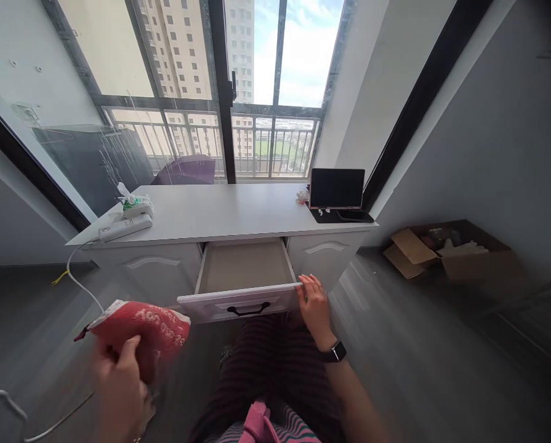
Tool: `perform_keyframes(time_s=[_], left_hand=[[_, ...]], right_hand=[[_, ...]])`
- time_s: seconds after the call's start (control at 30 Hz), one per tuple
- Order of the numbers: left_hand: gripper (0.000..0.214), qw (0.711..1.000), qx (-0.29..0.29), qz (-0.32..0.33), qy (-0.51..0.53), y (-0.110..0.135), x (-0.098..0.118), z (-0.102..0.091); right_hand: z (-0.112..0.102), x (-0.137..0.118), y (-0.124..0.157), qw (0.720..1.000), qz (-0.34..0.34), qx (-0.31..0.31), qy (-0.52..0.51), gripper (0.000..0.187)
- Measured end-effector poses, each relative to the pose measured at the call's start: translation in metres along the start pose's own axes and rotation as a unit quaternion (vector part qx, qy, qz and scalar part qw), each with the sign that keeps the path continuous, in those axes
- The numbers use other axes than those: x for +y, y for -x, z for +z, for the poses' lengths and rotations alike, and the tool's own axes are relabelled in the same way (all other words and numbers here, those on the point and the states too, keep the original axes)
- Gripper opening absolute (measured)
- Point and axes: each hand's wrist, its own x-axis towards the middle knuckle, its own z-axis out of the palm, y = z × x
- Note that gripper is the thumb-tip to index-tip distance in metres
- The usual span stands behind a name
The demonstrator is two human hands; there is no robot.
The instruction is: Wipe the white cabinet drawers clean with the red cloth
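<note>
In my left hand (122, 375) is a red cloth (152, 326) with a white pattern and a pale edge; the fingers are pinched on it, and the hand is somewhat blurred. It is held to the left of a pulled-out drawer (245, 264), whose inside shows a bare beige bottom. My right hand (314, 304), with a dark watch (337, 351) on the wrist, grips the right corner of the drawer front, fingers hooked over its top edge. A black handle (248, 309) sits on the drawer front.
On the white desk (229, 212) stand a tissue pack (137, 206), a power strip (125, 227) and a dark screen (337, 189) on a black mat. White earbuds (324, 211) lie before the screen. An open cardboard box (473, 267) rests on the floor at right.
</note>
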Motion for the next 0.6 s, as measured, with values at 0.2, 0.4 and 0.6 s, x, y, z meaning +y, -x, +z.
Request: perform_keyframes(time_s=[0.2, 0.4, 0.6], left_hand=[[0.022, 0.995, -0.051, 0.084, -0.028, 0.035, -0.019, 0.094], [0.023, 0.985, -0.015, 0.173, -0.003, 0.049, -0.028, 0.155], [0.015, 0.945, -0.05, 0.323, -0.031, 0.062, -0.011, 0.191]], right_hand=[[0.012, -0.001, 0.0, 0.993, 0.034, -0.075, 0.088, 0.043], [0.006, 0.0, -0.005, 0.993, 0.046, -0.095, 0.061, 0.039], [0.01, 0.001, -0.011, 0.994, 0.056, -0.089, 0.039, 0.037]])
